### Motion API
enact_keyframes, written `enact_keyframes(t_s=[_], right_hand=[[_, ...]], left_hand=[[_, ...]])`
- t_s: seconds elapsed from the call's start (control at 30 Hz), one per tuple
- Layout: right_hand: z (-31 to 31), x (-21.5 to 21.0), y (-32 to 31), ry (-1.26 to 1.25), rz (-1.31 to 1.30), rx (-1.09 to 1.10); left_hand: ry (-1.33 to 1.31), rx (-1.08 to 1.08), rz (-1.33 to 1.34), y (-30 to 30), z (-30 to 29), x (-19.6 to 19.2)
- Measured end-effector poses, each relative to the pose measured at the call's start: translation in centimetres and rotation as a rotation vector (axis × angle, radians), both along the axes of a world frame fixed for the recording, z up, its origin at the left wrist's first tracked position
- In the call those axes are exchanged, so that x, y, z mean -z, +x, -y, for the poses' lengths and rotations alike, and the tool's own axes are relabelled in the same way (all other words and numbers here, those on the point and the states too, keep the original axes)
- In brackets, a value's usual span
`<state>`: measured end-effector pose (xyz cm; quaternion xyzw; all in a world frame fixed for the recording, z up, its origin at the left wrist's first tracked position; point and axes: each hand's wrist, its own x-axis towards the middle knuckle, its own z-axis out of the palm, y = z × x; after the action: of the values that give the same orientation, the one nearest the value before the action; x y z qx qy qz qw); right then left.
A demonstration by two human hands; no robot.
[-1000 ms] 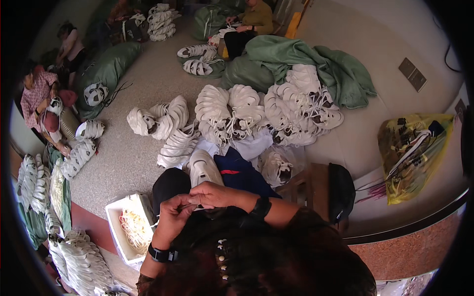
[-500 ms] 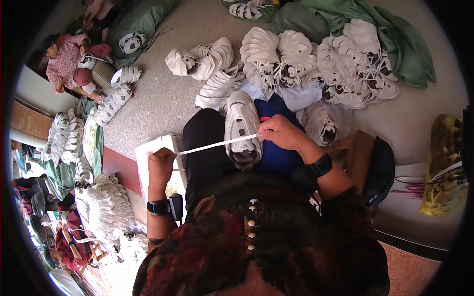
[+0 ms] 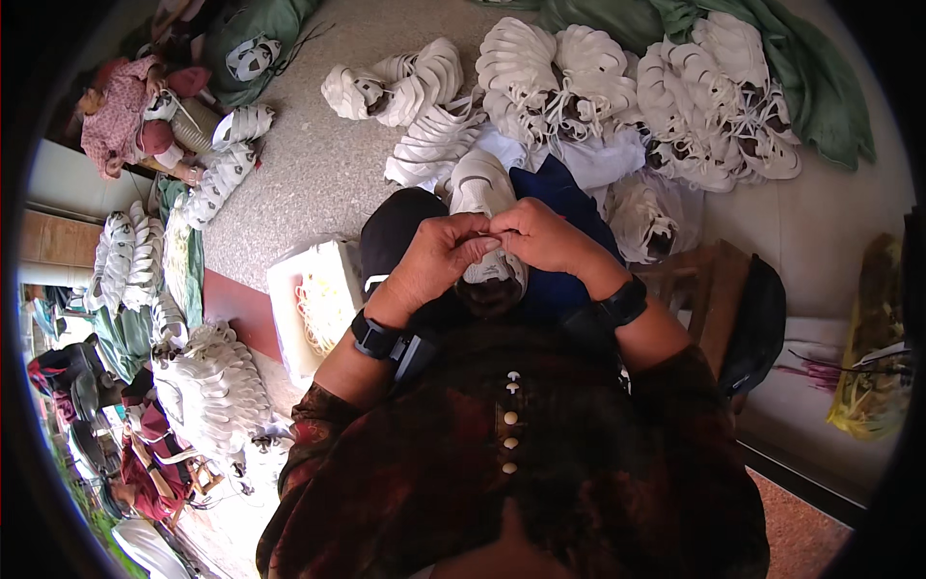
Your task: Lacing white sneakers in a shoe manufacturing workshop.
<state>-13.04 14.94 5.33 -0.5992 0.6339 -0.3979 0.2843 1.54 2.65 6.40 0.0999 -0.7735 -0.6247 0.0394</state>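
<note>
A white sneaker [image 3: 479, 183] lies between my thighs, toe pointing away and its dark opening toward me. Over its tongue and eyelets, my left hand [image 3: 439, 253] and my right hand [image 3: 542, 234] meet, fingertips pinched together. The white shoelace between them is almost wholly hidden by the fingers. A short white strip [image 3: 375, 280], which looks like part of the lace, shows beside my left wrist. The exact lacing under my fingers cannot be made out.
A white box of pale bands or cords [image 3: 323, 307] stands at my left. Rows of white sneakers [image 3: 559, 82] lie ahead, with green sacks [image 3: 820, 106] behind. A wooden stool [image 3: 709, 289] is at my right. Another person [image 3: 121, 111] works at the far left.
My hands have come together over the sneaker. Half a second ago they were apart, with the lace stretched taut between them; my left hand has moved right and mine on the right slightly inward.
</note>
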Motion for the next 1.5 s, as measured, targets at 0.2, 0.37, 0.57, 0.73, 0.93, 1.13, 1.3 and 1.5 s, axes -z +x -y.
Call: enact_keyframes(t_s=[0.2, 0.37, 0.57, 0.73, 0.93, 1.13, 1.3, 1.5], right_hand=[[0.8, 2.5, -1.9, 0.014, 0.021, 0.184], [2.7, 4.5, -1.9, -0.014, -0.245, 0.200], [3.8, 5.2, -1.3, 0.048, -0.484, 0.213], [4.1, 4.8, -0.4, 0.121, -0.533, 0.254], [4.3, 5.3, -1.5, 0.129, -0.481, 0.247], [4.2, 6.0, -2.3, 0.092, -0.421, 0.216], [3.9, 4.4, -2.1, 0.172, -0.319, 0.165], [3.6, 4.8, -0.6, 0.048, -0.483, 0.360]], left_hand=[[-0.138, -0.153, 0.006, 0.2, 2.5, 4.2], [-0.188, -0.317, -0.015, -0.5, 3.1, 5.7], [-0.337, -0.318, -0.006, -1.1, 3.5, 6.0], [-0.474, -0.306, -0.008, -1.5, 3.7, 6.0], [-0.581, -0.261, -0.021, -2.3, 3.8, 6.4], [-0.672, -0.246, 0.003, -3.0, 3.6, 6.3], [-0.585, -0.213, -0.112, -3.3, 3.5, 7.1], [-0.405, -0.329, -0.087, -3.0, 2.6, 6.8]])
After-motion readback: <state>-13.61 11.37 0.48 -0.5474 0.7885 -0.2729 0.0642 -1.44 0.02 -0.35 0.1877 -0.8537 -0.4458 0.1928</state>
